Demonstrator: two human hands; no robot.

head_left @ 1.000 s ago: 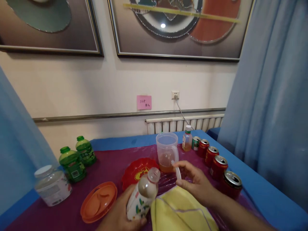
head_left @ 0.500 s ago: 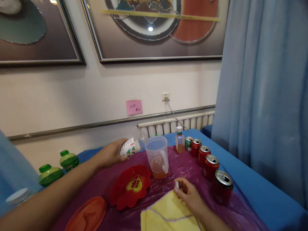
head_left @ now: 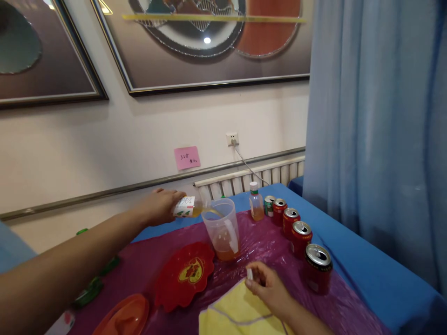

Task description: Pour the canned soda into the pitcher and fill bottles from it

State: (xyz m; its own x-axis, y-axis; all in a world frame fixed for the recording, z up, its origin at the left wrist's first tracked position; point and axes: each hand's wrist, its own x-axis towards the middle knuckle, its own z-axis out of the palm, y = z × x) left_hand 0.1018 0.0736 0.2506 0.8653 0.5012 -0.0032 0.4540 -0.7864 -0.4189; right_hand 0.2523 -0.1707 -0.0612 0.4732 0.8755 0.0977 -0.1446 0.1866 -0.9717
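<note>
My left hand (head_left: 163,204) is closed around a clear plastic bottle (head_left: 186,206) with a white label, tilted so its mouth points over the rim of a translucent measuring jug (head_left: 220,230). Amber liquid runs from the bottle into the jug, where some amber liquid lies at the bottom. Between the thumb and fingers of my right hand (head_left: 267,284) is a small white bottle cap (head_left: 249,273). That hand rests over a folded yellow cloth (head_left: 232,309), in front of the jug. A red scalloped plate (head_left: 185,277) lies left of the jug.
Several opened drink cans (head_left: 301,235) line the right side. A capped small bottle (head_left: 256,202) of amber drink stands behind the jug. An orange lid (head_left: 122,316) lies front left, with green bottles (head_left: 89,291) partly hidden behind my left arm. Purple plastic sheeting (head_left: 150,253) covers the table.
My left hand has raised and tipped the bottle further, and liquid now streams into the jug. The head view has shifted slightly right. My right hand still holds the cap.
</note>
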